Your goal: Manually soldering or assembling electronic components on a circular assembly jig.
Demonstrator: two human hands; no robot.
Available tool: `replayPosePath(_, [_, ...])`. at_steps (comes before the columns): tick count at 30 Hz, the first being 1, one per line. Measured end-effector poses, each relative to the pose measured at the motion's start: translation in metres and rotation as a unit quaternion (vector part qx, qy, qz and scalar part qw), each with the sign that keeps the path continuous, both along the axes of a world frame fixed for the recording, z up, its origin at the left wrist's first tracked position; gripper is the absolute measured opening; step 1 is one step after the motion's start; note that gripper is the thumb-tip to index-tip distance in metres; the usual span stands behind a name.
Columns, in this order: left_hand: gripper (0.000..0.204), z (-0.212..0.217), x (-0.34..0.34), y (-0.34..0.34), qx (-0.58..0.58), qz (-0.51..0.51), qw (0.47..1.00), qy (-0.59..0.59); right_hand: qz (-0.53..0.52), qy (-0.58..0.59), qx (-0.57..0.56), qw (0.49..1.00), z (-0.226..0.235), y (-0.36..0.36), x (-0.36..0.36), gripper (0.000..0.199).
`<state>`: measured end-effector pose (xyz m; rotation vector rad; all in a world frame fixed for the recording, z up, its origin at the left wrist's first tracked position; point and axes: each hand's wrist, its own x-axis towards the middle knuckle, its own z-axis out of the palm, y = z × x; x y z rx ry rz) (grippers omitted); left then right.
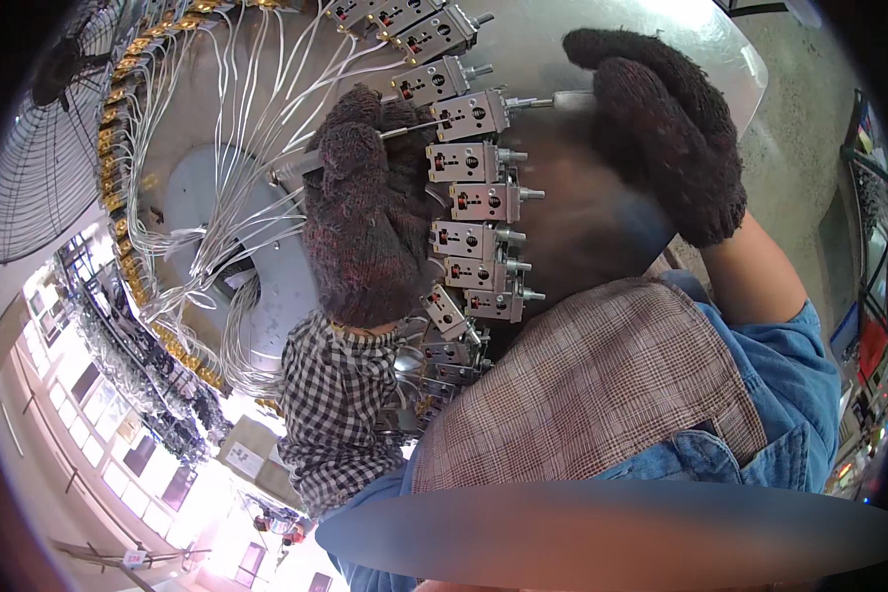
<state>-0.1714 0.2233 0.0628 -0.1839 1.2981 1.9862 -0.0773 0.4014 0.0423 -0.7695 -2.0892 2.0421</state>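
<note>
Dark knitted gloves cover both hands. My left hand (pixel 360 227) is closed around a screwdriver (pixel 298 168) with a clear handle. Its thin shaft points right, and the tip meets the face of a small metal control box (pixel 474 116) that looks like a thermostat. From the opposite side, my right hand (pixel 673 138) grips a second screwdriver-like tool (pixel 572 100) with a pale handle. That tool's metal shaft lines up with the stud on the box's right end; exact contact is too small to tell. Similar boxes (pixel 483 202) stand in a curved row below and above it.
White wires (pixel 252 89) fan across the round metal table (pixel 676 25) from brass-coloured fittings (pixel 113 197) along its left rim. A grey ring-shaped plate (pixel 192 187) lies at the centre. A caged fan (pixel 44 148) stands at far left, and a cardboard box (pixel 257 454) lower left.
</note>
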Motion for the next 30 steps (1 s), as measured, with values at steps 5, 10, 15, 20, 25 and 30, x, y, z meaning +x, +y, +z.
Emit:
replayPosePath(5, [0.039, 0.002, -0.001, 0.002, -0.018, 0.027, 0.999, -0.004, 0.008, 0.062, -0.025, 0.998, -0.002, 0.001, -0.001, 0.031])
replayPosePath(10, [0.038, 0.001, -0.001, 0.000, 0.052, 0.024, 0.997, -0.054, 0.006, 0.059, 0.011, 0.998, -0.003, 0.003, 0.003, 0.032])
replayPosePath(15, [0.038, -0.010, 0.000, -0.007, -0.057, -0.044, 0.990, 0.117, 0.010, 0.057, 0.014, 0.998, -0.003, 0.003, 0.000, 0.032])
replayPosePath(20, [0.036, -0.008, 0.002, -0.002, -0.014, 0.024, 0.999, 0.037, 0.006, 0.034, -0.005, 0.999, 0.001, 0.004, 0.001, 0.033])
replayPosePath(25, [0.035, -0.001, 0.000, -0.002, -0.021, 0.001, 1.000, 0.002, 0.054, 0.022, -0.033, 0.998, 0.014, 0.005, -0.003, 0.034])
replayPosePath(30, [0.036, -0.001, 0.002, 0.003, -0.014, -0.008, 1.000, 0.010, -0.016, 0.062, 0.012, 0.998, -0.003, -0.001, 0.000, 0.035])
